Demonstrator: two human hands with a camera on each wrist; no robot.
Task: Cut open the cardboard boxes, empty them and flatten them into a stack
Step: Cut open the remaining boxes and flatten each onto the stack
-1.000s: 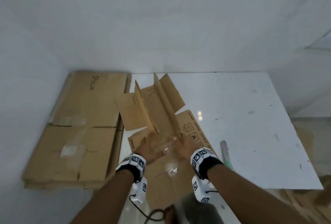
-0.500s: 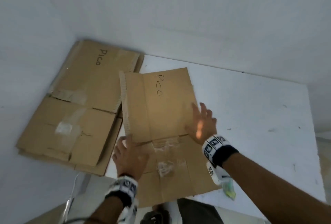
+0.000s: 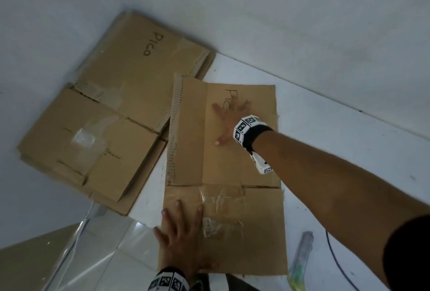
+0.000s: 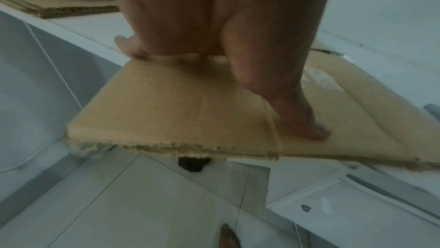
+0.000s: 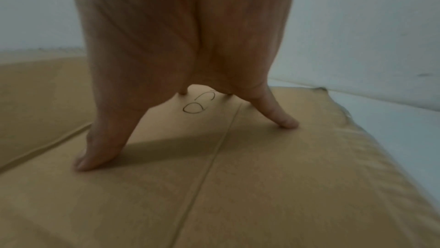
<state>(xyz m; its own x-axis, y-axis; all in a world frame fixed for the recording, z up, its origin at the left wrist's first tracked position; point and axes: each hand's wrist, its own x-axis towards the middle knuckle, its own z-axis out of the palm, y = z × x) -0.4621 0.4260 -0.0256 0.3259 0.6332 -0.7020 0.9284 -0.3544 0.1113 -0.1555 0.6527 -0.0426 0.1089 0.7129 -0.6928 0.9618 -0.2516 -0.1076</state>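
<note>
A flattened brown cardboard box [image 3: 221, 165] marked "Pico" lies on the white table [image 3: 337, 151], its near end hanging over the table's edge. My right hand [image 3: 229, 119] presses flat on its far half with fingers spread over the writing [image 5: 195, 105]. My left hand [image 3: 180, 234] presses flat on the near left corner [image 4: 166, 112], by the taped seam [image 3: 221, 216]. To the left lies a stack of flattened boxes [image 3: 100, 113], the top one also marked "Pico".
A utility knife [image 3: 301, 258] with a green tip lies on the table right of the box, beside a dark cable [image 3: 337, 260]. White walls close the back and left. Tiled floor [image 4: 142, 205] shows below the table's near edge.
The box went from half-standing with raised flaps to lying flat. My right hand moved out to the far half and spread; my left hand slid to the near left corner.
</note>
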